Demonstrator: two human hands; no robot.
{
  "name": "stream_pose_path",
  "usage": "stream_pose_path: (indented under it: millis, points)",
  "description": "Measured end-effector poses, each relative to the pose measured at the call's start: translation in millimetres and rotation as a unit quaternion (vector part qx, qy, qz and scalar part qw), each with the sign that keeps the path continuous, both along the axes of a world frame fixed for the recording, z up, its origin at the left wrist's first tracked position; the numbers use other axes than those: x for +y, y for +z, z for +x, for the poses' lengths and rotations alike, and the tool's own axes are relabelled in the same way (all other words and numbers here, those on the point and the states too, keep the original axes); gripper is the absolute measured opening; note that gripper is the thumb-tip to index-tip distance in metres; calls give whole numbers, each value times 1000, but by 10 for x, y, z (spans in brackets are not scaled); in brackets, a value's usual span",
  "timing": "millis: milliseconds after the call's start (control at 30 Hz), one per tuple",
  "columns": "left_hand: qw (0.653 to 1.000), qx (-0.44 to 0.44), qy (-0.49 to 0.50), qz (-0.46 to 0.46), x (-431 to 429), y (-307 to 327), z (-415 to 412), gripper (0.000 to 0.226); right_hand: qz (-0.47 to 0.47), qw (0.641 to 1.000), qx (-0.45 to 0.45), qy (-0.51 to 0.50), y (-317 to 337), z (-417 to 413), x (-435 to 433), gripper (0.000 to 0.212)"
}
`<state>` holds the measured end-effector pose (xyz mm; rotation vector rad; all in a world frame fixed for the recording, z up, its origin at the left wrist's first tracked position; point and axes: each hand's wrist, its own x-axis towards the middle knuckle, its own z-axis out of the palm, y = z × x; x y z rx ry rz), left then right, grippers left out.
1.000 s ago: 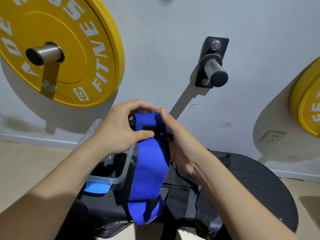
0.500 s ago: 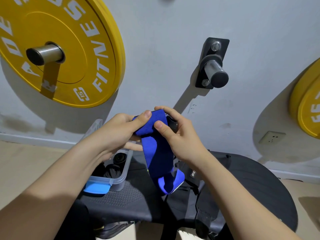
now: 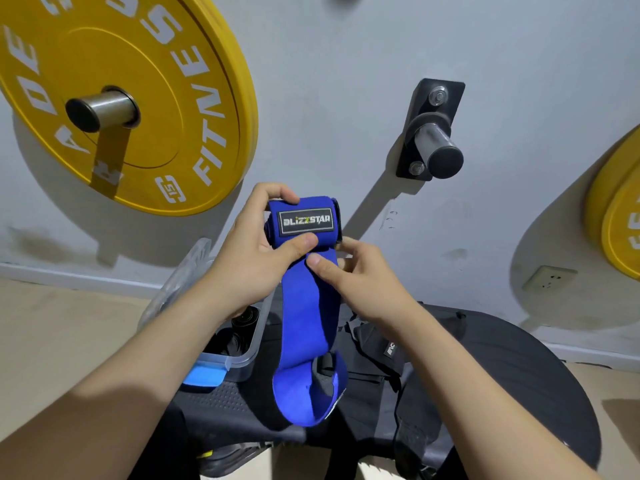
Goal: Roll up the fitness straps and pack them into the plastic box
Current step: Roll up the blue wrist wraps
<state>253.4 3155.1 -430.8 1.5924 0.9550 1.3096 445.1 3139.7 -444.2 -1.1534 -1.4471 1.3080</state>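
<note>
Her left hand is curling round the rolled top of the blue Blizzstar strap, thumb pressing under the label, while the right hand is pinching its right edge. The tail is hanging down over the black bench, just right of the clear plastic box.

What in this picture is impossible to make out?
Head view:
- Plastic box contents: mostly hidden behind the left hand and forearm.
- Blue strap roll's core: covered by its outer layer and the left fingers.
- Right yellow plate: cut off by the frame edge.
- Black strap label: too small to read.
</note>
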Motion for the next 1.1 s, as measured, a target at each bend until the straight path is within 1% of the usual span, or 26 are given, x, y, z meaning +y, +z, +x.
stream_pose_path:
  millis: [33, 100, 167, 267, 333, 400, 433, 500, 533, 567, 633, 700, 733, 767, 833, 867, 933, 967, 1000, 1033, 1067, 1100]
  points:
    - [1000, 2, 7, 9, -2, 8, 6, 49, -8, 1000, 3, 2, -4, -4, 0, 22]
    - [1000, 6, 24, 11, 4, 44, -1, 51, -38, 999, 35, -7, 7, -14, -1, 25]
    - [1000, 18, 20, 13, 15, 74, -29, 53, -72, 994, 77, 4, 41, -17, -8, 37]
    - [995, 86, -10, 43, -14, 106, -9, 58, -88, 987, 132, 21, 61, -30, -38, 53]
    - [991, 123, -27, 47, -23, 108, 15, 58, -82, 988, 130, 2, 33, -47, -44, 60]
    - [991, 121, -50, 27, -21, 112, 4, 53, -73, 989, 125, -24, 11, -57, -51, 63]
    - [993, 99, -70, 5, -24, 112, -3, 51, -66, 989, 128, -38, 11, -57, -53, 62]
    - [991, 36, -109, -71, -35, 103, 10, 49, -41, 989, 135, -51, 29, -57, -63, 50]
    - [988, 29, -111, -102, -41, 93, 26, 48, -27, 990, 129, -50, 34, -56, -69, 43]
    - [987, 41, -99, -118, -37, 85, 41, 48, -16, 992, 117, -49, 33, -61, -74, 38]
    - [983, 66, -82, -149, -19, 55, 35, 51, -6, 995, 93, -44, 25, -78, -88, 34]
    - [975, 43, -97, -197, -14, 43, 9, 46, 1, 996, 76, -36, 13, -93, -97, 29]
    - [973, 31, -99, -206, -20, 43, -1, 40, 3, 997, 68, -33, 17, -103, -99, 27]
    - [976, 24, -91, -197, -20, 35, -7, 33, 4, 998, 60, -31, 25, -108, -98, 25]
    - [989, 33, -41, -139, 4, 13, -2, 24, -16, 997, 56, -43, 47, -101, -87, 24]
    - [994, 50, -9, -102, 23, 7, 2, 26, -36, 996, 64, -49, 58, -91, -78, 24]
    - [995, 75, 22, -55, 61, 1, -8, 42, -75, 992, 85, -47, 73, -64, -65, 20]
    - [995, 80, 20, -50, 71, -7, -17, 48, -93, 991, 85, -46, 68, -45, -53, 15]
    - [995, 83, 8, -54, 66, -14, -22, 52, -109, 990, 80, -50, 74, -33, -51, 16]
    - [995, 87, -4, -57, 60, -22, -22, 55, -116, 989, 72, -62, 76, -30, -54, 23]
    - [994, 92, -8, -54, 59, -30, -17, 56, -118, 988, 68, -72, 65, -29, -48, 24]
    - [994, 96, -3, -48, 66, -37, -10, 57, -114, 988, 66, -84, 56, -33, -32, 18]
